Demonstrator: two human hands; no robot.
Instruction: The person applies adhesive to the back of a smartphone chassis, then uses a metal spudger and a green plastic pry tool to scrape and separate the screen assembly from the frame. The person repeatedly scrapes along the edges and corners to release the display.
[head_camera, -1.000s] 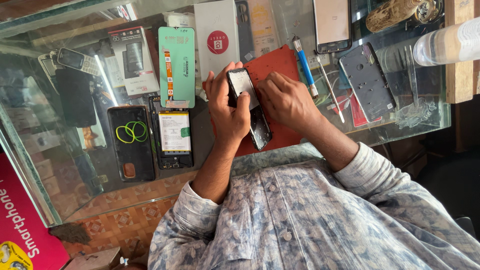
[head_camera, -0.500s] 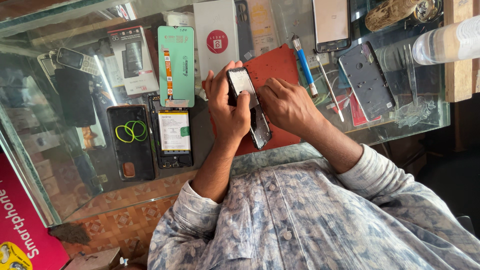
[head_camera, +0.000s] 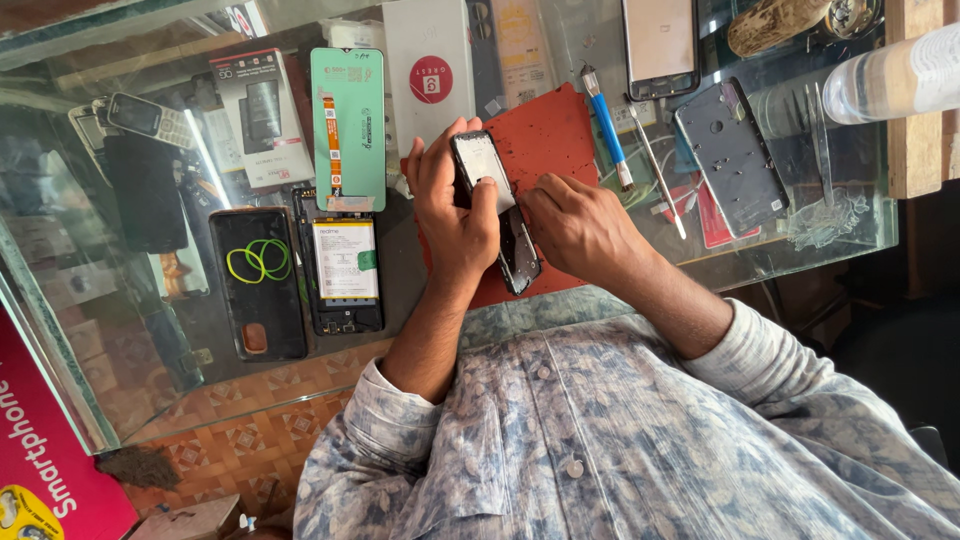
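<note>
The left hand (head_camera: 455, 205) wraps around the upper half of a dark phone (head_camera: 495, 210), thumb laid over its pale, reflective face, while the right hand (head_camera: 575, 225) has its fingers curled tightly at the phone's right edge; whether they pinch a tool cannot be told. The phone is held tilted just above a red mat (head_camera: 545, 135) on the glass surface (head_camera: 840, 225). Judged from this grip, a slip of the fingers at the edge could crack the thin panel or drop the phone onto the glass. The phone looks slim, black-rimmed, its lower end open and dark.
</note>
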